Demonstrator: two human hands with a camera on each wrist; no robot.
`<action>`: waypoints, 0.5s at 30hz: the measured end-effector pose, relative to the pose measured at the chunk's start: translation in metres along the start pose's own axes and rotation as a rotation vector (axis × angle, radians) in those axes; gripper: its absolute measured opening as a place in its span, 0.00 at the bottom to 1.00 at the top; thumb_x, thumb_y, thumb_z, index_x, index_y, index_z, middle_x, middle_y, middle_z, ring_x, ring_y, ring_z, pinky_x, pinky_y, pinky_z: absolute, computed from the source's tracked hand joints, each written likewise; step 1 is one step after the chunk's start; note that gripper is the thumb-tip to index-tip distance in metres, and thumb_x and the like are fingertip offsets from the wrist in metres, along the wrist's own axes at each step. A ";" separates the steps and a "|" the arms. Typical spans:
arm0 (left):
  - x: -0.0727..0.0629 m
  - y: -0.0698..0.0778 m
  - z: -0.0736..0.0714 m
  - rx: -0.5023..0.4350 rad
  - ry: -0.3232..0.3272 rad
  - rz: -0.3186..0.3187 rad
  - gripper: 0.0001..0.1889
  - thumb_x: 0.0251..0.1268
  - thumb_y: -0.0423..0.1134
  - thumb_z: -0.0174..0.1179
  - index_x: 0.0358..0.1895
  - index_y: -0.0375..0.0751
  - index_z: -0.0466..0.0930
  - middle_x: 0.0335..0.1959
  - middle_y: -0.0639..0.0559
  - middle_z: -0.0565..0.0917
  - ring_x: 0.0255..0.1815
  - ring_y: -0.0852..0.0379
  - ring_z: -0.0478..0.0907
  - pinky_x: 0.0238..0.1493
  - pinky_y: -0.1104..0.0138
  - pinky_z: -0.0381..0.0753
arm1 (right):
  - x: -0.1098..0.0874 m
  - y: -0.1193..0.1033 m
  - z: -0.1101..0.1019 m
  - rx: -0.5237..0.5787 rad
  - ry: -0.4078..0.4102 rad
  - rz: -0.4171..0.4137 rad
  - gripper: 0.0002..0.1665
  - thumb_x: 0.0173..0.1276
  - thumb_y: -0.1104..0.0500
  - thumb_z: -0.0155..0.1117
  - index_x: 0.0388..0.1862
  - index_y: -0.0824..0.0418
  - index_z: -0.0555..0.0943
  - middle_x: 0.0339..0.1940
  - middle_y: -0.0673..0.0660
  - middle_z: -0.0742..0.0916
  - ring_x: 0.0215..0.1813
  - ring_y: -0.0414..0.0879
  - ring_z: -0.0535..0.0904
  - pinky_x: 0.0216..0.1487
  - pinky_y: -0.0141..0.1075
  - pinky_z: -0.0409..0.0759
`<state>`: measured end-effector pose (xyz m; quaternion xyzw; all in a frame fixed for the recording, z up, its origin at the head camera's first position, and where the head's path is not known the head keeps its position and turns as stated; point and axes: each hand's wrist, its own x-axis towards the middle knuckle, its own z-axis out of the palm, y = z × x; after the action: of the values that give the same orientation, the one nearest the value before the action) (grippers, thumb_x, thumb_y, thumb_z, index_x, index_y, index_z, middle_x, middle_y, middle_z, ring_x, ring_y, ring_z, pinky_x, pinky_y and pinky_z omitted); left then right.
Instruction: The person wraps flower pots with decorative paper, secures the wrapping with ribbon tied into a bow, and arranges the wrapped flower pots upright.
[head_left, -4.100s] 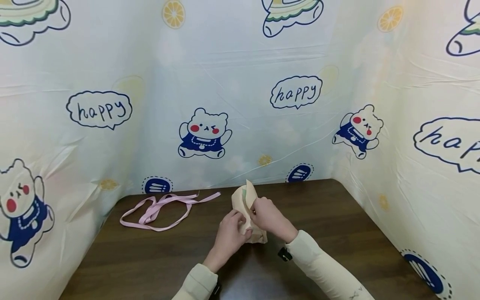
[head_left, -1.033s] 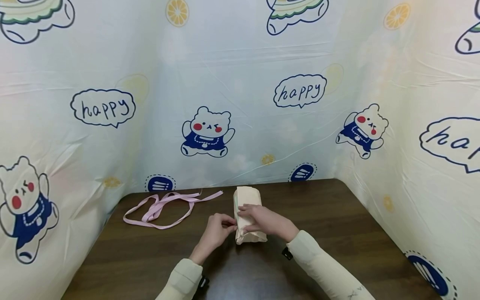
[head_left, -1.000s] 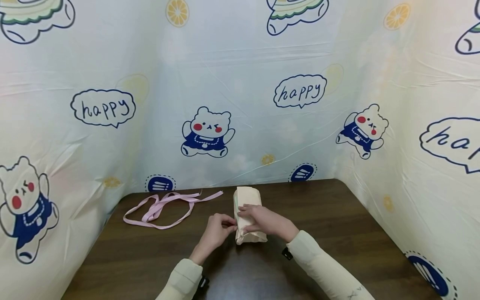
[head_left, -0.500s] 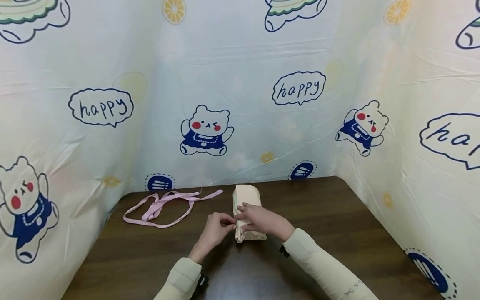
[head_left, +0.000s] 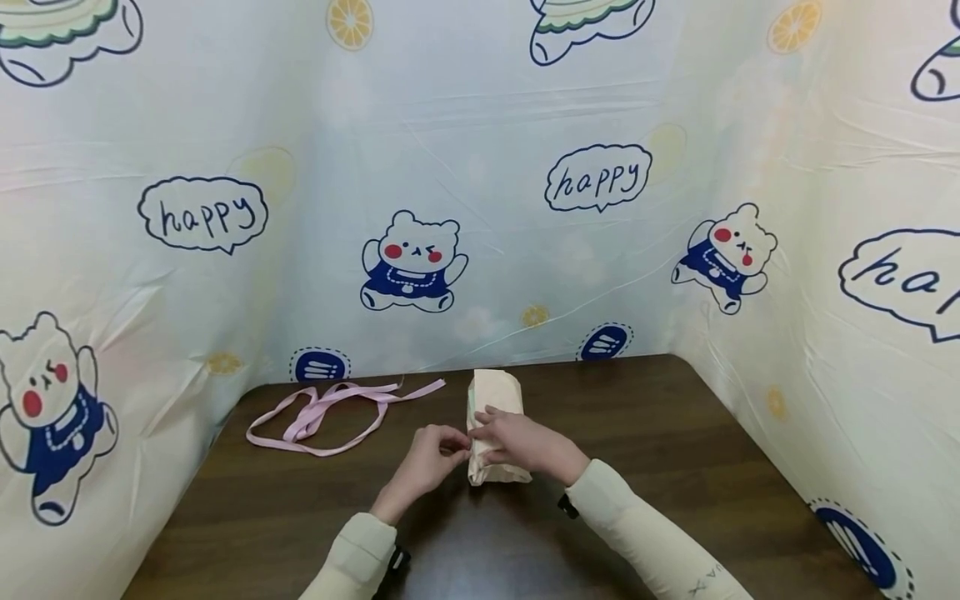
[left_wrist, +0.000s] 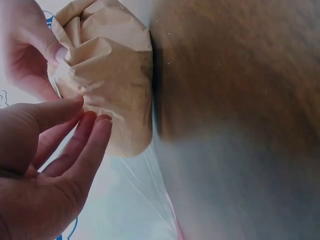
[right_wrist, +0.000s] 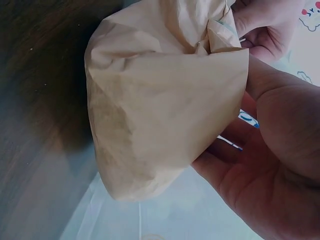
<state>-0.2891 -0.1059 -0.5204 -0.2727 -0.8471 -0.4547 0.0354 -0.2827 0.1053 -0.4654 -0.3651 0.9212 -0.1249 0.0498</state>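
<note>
A block-shaped package wrapped in tan paper [head_left: 498, 392] lies on the brown table, with a green sliver showing along its left edge. My right hand [head_left: 528, 442] presses on its top, fingers reaching to the left side and thumb toward the near end. From the left, my left hand [head_left: 426, 462] pinches the wrapping paper at that edge between thumb and fingertips. In the left wrist view, the fingertips [left_wrist: 102, 125] meet at the creased paper [left_wrist: 120, 65], beside the right thumb. The right wrist view shows the gathered, folded end of the package [right_wrist: 155, 110].
A loosely looped pink ribbon [head_left: 318, 408] lies at the back left of the table [head_left: 645, 517]. Printed cloth [head_left: 495, 125] with bears and "happy" bubbles hangs behind and on both sides. Small black devices are strapped at both wrists.
Over the last few seconds the standing flap has been folded down over the top, and my left hand has shifted to the left edge. In the last second the hands have hardly moved.
</note>
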 end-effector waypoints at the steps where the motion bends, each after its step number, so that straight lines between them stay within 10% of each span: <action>1: 0.001 -0.001 -0.001 0.004 -0.009 0.008 0.04 0.62 0.27 0.69 0.36 0.39 0.89 0.34 0.50 0.89 0.36 0.56 0.86 0.39 0.66 0.86 | 0.000 0.001 0.000 0.003 0.002 0.001 0.27 0.71 0.52 0.69 0.67 0.57 0.81 0.74 0.62 0.75 0.79 0.60 0.64 0.67 0.47 0.76; 15: 0.037 -0.032 -0.069 0.140 -0.081 -0.089 0.08 0.67 0.28 0.63 0.46 0.30 0.86 0.38 0.42 0.88 0.36 0.52 0.85 0.36 0.62 0.84 | -0.002 0.000 -0.002 -0.008 0.000 0.000 0.28 0.72 0.52 0.68 0.67 0.61 0.79 0.74 0.63 0.75 0.78 0.62 0.65 0.69 0.47 0.74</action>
<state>-0.3493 -0.1586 -0.4931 -0.2497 -0.8888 -0.3842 -0.0004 -0.2817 0.1070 -0.4639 -0.3655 0.9216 -0.1213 0.0486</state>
